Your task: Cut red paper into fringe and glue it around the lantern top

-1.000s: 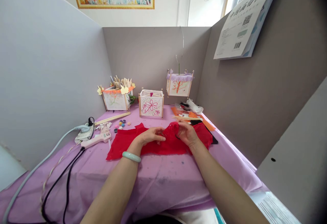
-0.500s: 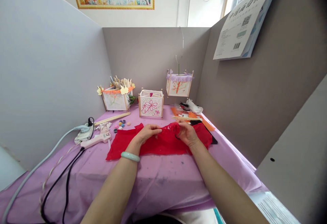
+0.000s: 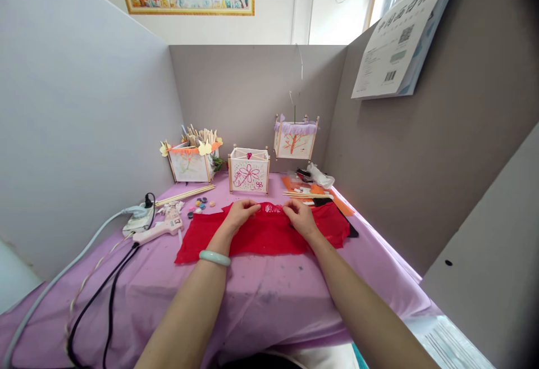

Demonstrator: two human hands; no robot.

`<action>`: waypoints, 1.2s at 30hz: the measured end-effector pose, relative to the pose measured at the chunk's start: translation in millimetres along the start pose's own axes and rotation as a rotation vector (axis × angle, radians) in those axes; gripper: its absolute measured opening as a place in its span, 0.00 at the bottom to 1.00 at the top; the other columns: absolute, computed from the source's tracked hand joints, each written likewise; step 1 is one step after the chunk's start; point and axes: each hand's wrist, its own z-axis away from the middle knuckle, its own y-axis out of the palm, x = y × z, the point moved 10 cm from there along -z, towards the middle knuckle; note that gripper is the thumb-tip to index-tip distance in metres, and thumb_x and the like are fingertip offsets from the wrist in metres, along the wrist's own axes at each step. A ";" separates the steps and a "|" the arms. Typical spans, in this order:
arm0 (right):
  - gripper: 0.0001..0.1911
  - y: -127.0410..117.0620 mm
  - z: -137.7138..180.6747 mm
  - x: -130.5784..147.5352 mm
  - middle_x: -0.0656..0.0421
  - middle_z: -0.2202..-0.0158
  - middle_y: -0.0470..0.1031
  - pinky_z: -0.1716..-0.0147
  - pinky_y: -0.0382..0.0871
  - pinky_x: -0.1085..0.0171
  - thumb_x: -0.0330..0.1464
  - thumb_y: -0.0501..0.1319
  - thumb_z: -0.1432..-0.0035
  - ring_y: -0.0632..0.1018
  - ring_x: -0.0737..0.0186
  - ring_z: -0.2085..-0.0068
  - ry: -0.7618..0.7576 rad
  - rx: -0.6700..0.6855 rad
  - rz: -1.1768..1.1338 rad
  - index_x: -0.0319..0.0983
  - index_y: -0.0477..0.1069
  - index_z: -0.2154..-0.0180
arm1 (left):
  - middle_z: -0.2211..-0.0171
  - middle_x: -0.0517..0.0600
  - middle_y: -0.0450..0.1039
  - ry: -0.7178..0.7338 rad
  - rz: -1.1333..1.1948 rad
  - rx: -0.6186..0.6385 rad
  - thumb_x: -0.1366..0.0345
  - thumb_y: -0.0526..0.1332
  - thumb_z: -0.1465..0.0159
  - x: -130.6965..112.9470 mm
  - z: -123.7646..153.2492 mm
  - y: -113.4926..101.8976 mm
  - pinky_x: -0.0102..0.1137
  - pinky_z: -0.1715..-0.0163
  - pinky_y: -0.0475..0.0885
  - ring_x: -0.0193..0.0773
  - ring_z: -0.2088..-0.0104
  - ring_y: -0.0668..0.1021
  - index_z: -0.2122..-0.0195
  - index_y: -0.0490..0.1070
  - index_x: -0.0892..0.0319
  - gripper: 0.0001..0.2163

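A long piece of red cloth [image 3: 265, 240] lies spread across the purple tablecloth [image 3: 269, 285]. Its far edge is slightly raised at the middle, where a shiny, lacy-looking strip shows between my hands. My left hand [image 3: 239, 215], below a pale green bangle [image 3: 214, 257], pinches that edge between thumb and fingers. On the other side my right hand [image 3: 301, 217] pinches the same edge, a short gap away. Just behind the cloth stands a white box lantern [image 3: 249, 177] with wooden stick corners and a pink flower drawing.
On the left lie a pink glue gun [image 3: 159, 232], a power strip [image 3: 138, 222], cables and small coloured discs [image 3: 201, 205]. A box of sticks [image 3: 189, 165] and a purple-fringed lantern [image 3: 295, 141] are at the back. Sticks [image 3: 307, 195] and orange sheets [image 3: 343, 205] lie right. Grey partitions enclose the table.
My right hand has moved slightly left and down, closer to my left hand. The bunched red edge between them now lies flatter, and its shiny strip shows more.
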 end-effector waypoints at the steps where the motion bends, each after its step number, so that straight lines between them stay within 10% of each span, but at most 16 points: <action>1: 0.07 3.1 -0.1 -2.7 0.64 0.81 0.65 0.77 0.58 0.70 0.35 0.55 0.52 0.65 0.69 0.78 0.034 0.029 -0.074 0.39 0.64 0.75 | 0.80 0.44 0.66 0.009 0.033 0.022 0.57 0.65 0.52 -1.7 0.1 1.0 0.25 0.75 0.62 0.27 0.79 0.67 0.74 0.70 0.64 0.14; 16: 0.09 60.2 30.6 -4.9 0.64 0.79 0.67 0.86 0.53 0.72 0.36 0.60 0.54 0.65 0.72 0.83 0.392 0.555 -0.540 0.38 0.64 0.72 | 0.84 0.45 0.66 -0.314 -0.112 0.256 0.56 0.61 0.47 3.5 41.2 0.2 0.27 0.82 0.66 0.33 0.82 0.70 0.75 0.63 0.61 0.12; 24: 0.05 46.0 18.6 11.5 0.59 0.74 0.73 0.71 0.59 0.69 0.29 0.54 0.49 0.71 0.66 0.72 -0.117 0.289 0.420 0.37 0.69 0.72 | 0.82 0.49 0.69 -0.147 -0.830 0.025 0.62 0.55 0.43 13.9 24.5 -27.0 0.28 0.77 0.64 0.34 0.80 0.72 0.75 0.69 0.61 0.10; 33: 0.09 18.9 10.3 9.3 0.56 0.64 0.74 0.68 0.59 0.67 0.32 0.52 0.44 0.73 0.62 0.64 -0.081 0.078 0.720 0.39 0.69 0.65 | 0.59 0.57 0.71 0.075 -1.334 -0.240 0.63 0.51 0.38 -36.4 49.9 -24.4 0.34 0.62 0.67 0.44 0.58 0.73 0.60 0.70 0.60 0.12; 36: 0.10 0.3 6.8 10.1 0.57 0.63 0.73 0.67 0.60 0.67 0.32 0.51 0.42 0.73 0.62 0.63 -0.035 -0.033 0.697 0.39 0.69 0.64 | 0.56 0.55 0.70 0.270 -1.278 -0.111 0.64 0.50 0.37 -46.5 62.3 1.1 0.33 0.55 0.65 0.42 0.53 0.71 0.57 0.70 0.59 0.12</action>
